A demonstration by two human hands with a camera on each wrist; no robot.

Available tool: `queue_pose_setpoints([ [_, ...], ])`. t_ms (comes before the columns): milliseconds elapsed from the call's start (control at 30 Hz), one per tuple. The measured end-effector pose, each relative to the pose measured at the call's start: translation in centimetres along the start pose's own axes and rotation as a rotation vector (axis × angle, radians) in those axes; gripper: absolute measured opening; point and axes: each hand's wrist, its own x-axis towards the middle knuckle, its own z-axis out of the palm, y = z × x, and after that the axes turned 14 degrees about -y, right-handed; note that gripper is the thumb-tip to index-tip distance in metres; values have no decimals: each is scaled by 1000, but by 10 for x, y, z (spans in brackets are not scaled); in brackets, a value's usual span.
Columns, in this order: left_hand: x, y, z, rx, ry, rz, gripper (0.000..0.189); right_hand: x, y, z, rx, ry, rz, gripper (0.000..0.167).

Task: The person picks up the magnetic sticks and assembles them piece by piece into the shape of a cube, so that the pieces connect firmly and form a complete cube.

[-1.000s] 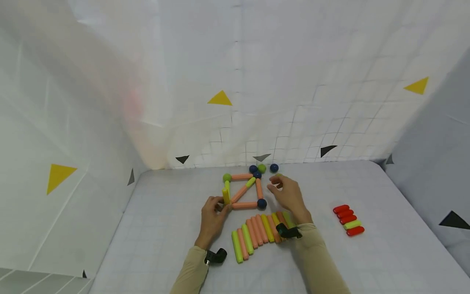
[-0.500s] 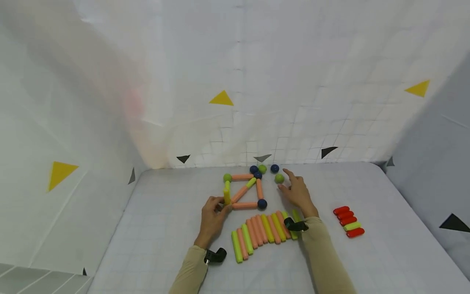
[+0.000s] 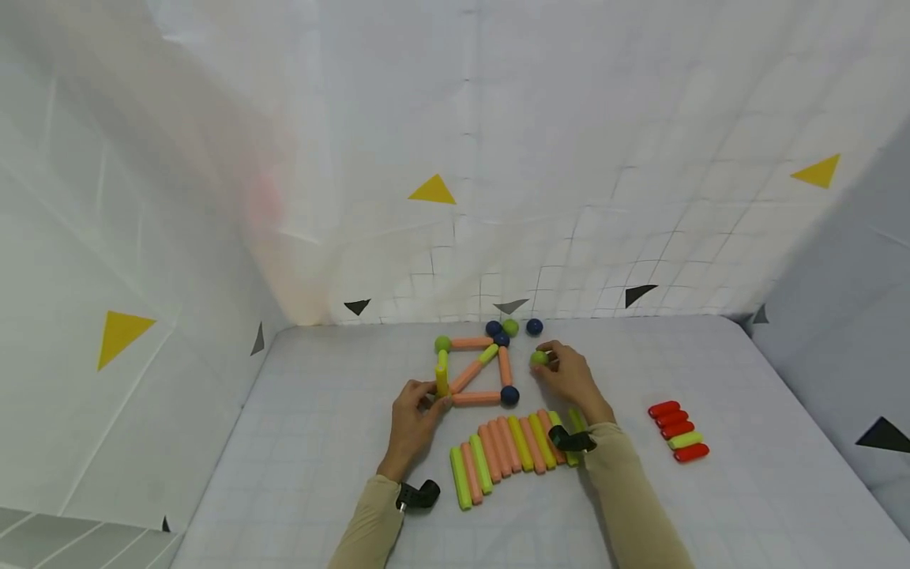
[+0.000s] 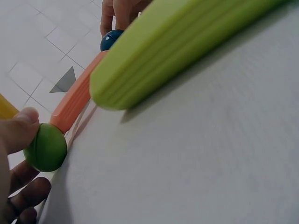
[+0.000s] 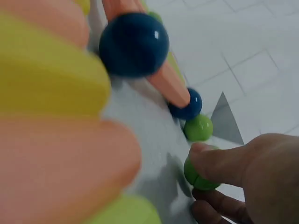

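My left hand grips a green ball at the near-left corner of a frame of rods and balls; that ball is hidden in the head view. A yellow rod stands up from this corner. The frame has peach rods, a diagonal one, a dark blue ball at near right and a green ball at far left. Right of the frame, my right hand pinches another green ball between thumb and fingers, close to the table.
Behind the frame lie loose balls, among them a green one and a blue one. A row of several peach, yellow and lime rods spreads in front. Short red pieces and a lime one lie at right. White sheeting walls surround the table.
My right hand reached out to the loose green ball, closed its fingers on it and drew it slightly nearer. The left hand stays at the frame's corner.
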Motion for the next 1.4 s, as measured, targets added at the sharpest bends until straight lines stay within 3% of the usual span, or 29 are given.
queue_pose_setpoints([
  [167, -1, 1, 0, -5, -3, -8, 28, -5, -29, 7, 44, 36, -142, 42],
  [333, -1, 1, 0, 3, -3, 1, 28, -16, -81, 13, 88, 97, -345, 40],
  [500, 0, 0, -1, 3, 9, 17, 27, -25, -128, 23, 171, 77, -521, 38],
  [733, 0, -1, 0, 24, 32, 36, 21, -26, -147, 47, 189, 41, -631, 43],
  [867, -1, 1, 1, 14, 29, 21, 21, -21, -147, 56, 146, 81, -661, 41],
  [967, -2, 2, 1, 7, 22, 13, 22, -20, -146, 58, 151, 95, -639, 41],
  [1233, -1, 1, 0, -2, 3, -12, 26, -21, -140, 52, 159, 37, -580, 55],
  [1333, 0, 1, 0, -4, 9, 3, 26, -23, -132, 43, 130, 35, -524, 60],
  [1400, 0, 2, 0, -5, 13, 14, 26, -27, -124, 32, 110, 35, -440, 59],
])
